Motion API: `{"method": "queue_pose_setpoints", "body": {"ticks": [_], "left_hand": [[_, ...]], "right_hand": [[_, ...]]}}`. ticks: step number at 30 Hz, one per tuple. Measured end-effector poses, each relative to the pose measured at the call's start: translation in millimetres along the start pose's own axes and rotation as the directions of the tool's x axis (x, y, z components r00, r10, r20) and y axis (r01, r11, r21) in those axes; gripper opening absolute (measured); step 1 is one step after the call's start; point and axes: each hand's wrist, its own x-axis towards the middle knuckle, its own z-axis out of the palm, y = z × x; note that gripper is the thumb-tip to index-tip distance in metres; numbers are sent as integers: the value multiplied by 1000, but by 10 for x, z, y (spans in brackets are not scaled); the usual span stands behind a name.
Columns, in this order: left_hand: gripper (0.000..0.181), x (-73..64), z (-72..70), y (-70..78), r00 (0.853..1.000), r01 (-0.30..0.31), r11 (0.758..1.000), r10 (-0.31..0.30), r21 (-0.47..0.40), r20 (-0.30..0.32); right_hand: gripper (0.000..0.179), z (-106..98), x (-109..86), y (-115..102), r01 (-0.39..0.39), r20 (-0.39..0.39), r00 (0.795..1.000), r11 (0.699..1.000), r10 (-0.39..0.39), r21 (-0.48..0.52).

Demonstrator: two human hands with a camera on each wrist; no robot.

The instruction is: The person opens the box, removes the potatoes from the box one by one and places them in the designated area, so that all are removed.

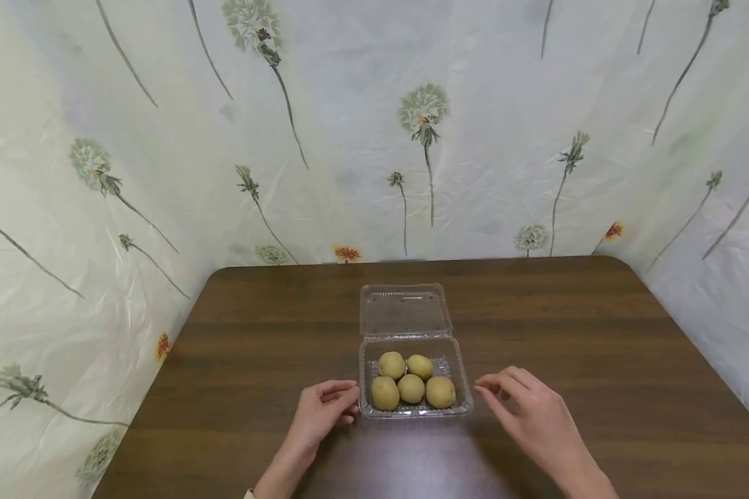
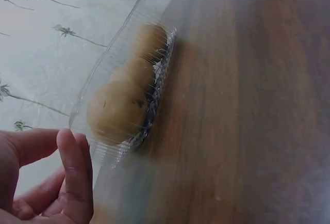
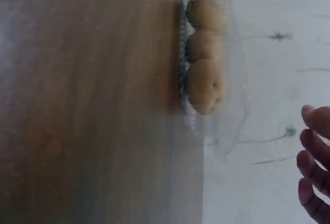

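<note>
A clear plastic clamshell container [image 1: 417, 414] lies on the table with its lid [image 1: 404, 313] folded back, away from me. Several small yellow-brown potatoes [image 1: 411, 389] sit in its base; a row of them [image 2: 117, 111] shows through the side wall in the left wrist view. My left hand [image 1: 326, 410] pinches the left rim of the base between thumb and forefinger. To the right of the container, my right hand [image 1: 533, 409] hovers with loosely bent fingers. A gap separates its fingertips [image 3: 306, 159] from the plastic in the right wrist view.
The dark wooden table [image 1: 274, 312] has rounded far corners. Behind it and along both sides hangs a pale sheet [image 1: 349, 138] printed with dandelions.
</note>
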Motion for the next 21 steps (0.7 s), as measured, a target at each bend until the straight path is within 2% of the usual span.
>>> {"method": "queue_pose_setpoints", "body": {"ticks": [6,12,18,21], "left_hand": [[35,114,37,24,999,7,999,-8,-42,-35],[37,179,88,57,999,26,999,-26,-37,-24],[37,214,116,100,998,57,998,-57,-24,1],[35,213,119,116,998,68,998,-68,-16,2]], "right_hand": [[23,43,-76,36,-42,56,998,999,42,4],[23,77,-101,53,-58,95,994,998,57,6],[21,103,-10,98,16,110,994,999,-19,29],[23,130,42,103,46,143,989,999,-48,16]]}}
